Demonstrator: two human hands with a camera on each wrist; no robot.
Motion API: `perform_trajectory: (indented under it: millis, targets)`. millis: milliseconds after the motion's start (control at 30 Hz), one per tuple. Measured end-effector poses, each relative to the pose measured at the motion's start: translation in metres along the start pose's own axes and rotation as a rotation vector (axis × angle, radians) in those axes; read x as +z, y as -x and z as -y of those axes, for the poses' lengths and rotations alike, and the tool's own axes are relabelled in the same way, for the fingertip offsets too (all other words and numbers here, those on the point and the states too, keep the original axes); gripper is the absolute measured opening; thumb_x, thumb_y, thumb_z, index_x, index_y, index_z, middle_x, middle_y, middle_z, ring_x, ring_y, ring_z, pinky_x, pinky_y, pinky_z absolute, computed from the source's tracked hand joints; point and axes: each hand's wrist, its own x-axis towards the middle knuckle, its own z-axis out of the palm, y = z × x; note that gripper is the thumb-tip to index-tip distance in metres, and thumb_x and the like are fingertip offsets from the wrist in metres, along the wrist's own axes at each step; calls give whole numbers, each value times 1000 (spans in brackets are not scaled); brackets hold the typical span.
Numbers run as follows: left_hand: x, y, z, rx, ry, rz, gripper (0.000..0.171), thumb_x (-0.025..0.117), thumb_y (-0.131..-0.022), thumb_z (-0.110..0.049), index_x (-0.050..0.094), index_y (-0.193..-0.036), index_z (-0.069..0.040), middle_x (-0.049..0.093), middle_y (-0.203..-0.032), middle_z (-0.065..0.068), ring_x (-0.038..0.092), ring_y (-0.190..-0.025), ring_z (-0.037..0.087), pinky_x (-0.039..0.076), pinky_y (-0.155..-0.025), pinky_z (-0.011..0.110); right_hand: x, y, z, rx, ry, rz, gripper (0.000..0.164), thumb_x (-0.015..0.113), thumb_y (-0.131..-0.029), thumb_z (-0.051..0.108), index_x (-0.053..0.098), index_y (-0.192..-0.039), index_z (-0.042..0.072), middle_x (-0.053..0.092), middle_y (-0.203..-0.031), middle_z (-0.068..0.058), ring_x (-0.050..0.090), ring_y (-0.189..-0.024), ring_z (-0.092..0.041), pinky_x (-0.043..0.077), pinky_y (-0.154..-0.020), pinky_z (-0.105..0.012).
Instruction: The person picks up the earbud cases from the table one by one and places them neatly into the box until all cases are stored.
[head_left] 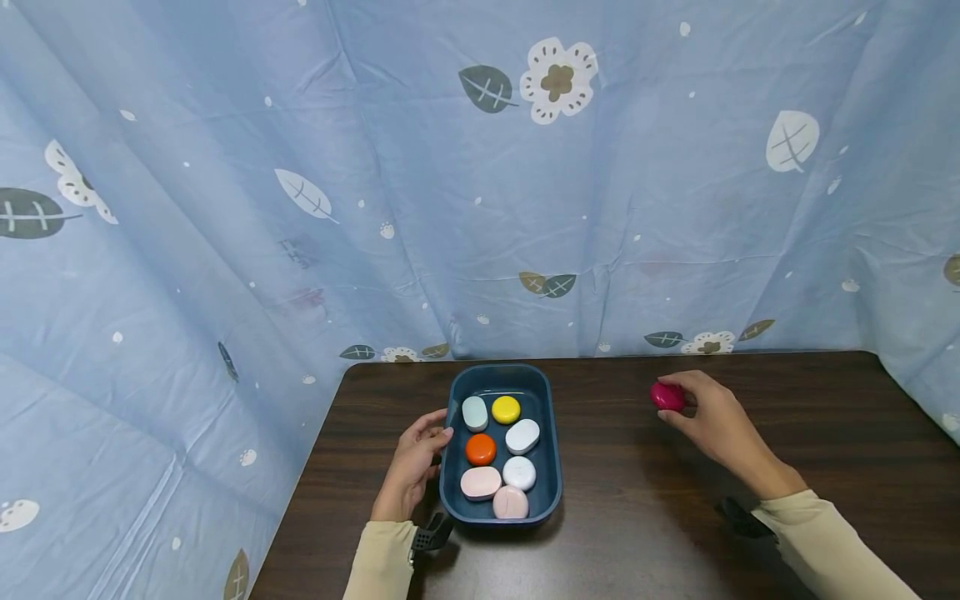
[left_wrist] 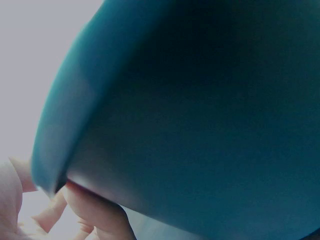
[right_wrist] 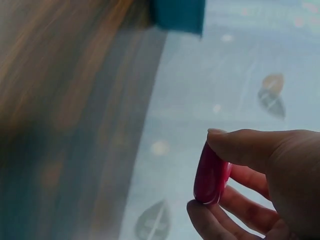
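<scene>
My right hand (head_left: 712, 421) pinches a magenta, soap-like disc (head_left: 667, 397) between thumb and fingertips, above the right part of the table. In the right wrist view the disc (right_wrist: 212, 174) shows its glossy side edge, with the thumb on top and fingers below. My left hand (head_left: 414, 458) grips the left wall of a dark blue tray (head_left: 557, 467), thumb at the rim and fingers outside. Several round and oval pieces lie in the tray, among them a yellow one (head_left: 506, 409), an orange one (head_left: 481, 450) and a pale pink oval (head_left: 481, 483).
The dark wood table (head_left: 607, 517) carries the tray left of its middle. A blue patterned cloth (head_left: 480, 208) hangs behind the table and along its left side. A dark strap (head_left: 431, 533) sits at the left wrist, another (head_left: 742, 518) at the right.
</scene>
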Motion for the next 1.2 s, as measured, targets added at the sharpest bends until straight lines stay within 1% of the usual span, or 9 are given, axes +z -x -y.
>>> perform_trajectory:
  millis: [300, 467, 600, 733, 933, 1200]
  targets:
    - [0, 0, 0, -6, 7, -1, 39, 62, -107, -18, 60, -146, -9, 66, -116, 13, 59, -97, 27, 51, -75, 33, 7, -10, 47, -126, -84, 14, 51, 91, -78, -3, 69, -124, -5, 67, -122, -22, 71, -104, -36, 60, -86, -51]
    - [-1, 0, 0, -10, 18, 0, 39, 62, -107, -18, 61, -145, -10, 66, -115, 13, 58, -97, 27, 51, -76, 33, 15, -13, 66, -180, -102, 21, 51, 92, -77, -3, 71, -123, -3, 69, -121, -18, 71, -105, -32, 61, -86, -49]
    - [-1, -1, 0, 1, 27, 10, 40, 62, -107, -18, 60, -145, -9, 66, -116, 14, 58, -98, 27, 51, -76, 34, 23, -15, 78, -216, -112, 23, 51, 93, -75, -3, 72, -122, -1, 70, -120, -15, 70, -105, -30, 61, -86, -48]
    - [-1, 0, 0, 1, 25, 11, 39, 62, -107, -18, 60, -145, -9, 66, -116, 14, 58, -98, 27, 51, -76, 33, 32, -16, 88, -236, -132, 36, 52, 93, -75, -5, 72, -122, -1, 70, -120, -13, 69, -107, -28, 61, -87, -46]
    - [-1, 0, 1, -2, 17, 10, 39, 62, -107, -18, 60, -145, -9, 66, -117, 15, 58, -100, 28, 51, -76, 34, 45, -18, 104, -243, -158, 82, 54, 93, -75, -4, 72, -124, 1, 70, -123, -11, 68, -109, -27, 62, -88, -43]
    - [-1, 0, 1, 5, 16, 9, 39, 62, -108, -19, 60, -145, -9, 67, -117, 15, 58, -99, 28, 51, -76, 34, 59, -18, 123, -244, -164, 175, 53, 92, -78, 0, 72, -127, 3, 69, -126, -11, 67, -111, -27, 62, -89, -42]
